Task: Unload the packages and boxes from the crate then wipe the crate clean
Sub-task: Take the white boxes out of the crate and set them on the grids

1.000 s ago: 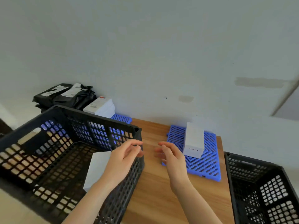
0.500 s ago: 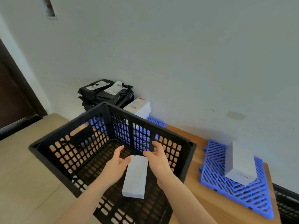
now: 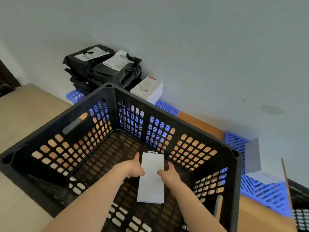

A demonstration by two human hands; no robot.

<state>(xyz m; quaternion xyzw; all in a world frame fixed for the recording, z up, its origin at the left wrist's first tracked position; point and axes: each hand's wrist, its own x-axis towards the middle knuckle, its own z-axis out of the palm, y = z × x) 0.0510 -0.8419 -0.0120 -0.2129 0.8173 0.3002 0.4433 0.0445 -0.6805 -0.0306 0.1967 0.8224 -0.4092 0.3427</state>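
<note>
A black perforated crate (image 3: 150, 114) fills the middle of the head view. Inside it lies one white flat box (image 3: 151, 186). My left hand (image 3: 132, 168) grips the box's left edge and my right hand (image 3: 168, 173) grips its right edge, both down inside the crate. Black mailer packages (image 3: 102, 67) are stacked against the wall behind the crate, with white boxes (image 3: 147, 88) next to them. Another white box (image 3: 255, 163) stands on a blue grid mat (image 3: 265, 195) at the right.
The crate rests partly on a wooden table (image 3: 255, 218). A blue grid mat (image 3: 75, 96) lies under the black packages. A second black crate (image 3: 301, 215) shows at the far right edge. A grey wall runs close behind.
My view has swung left and down into the crate. Both hands went from hovering over the table to reaching into the crate and closing on the white box's sides.
</note>
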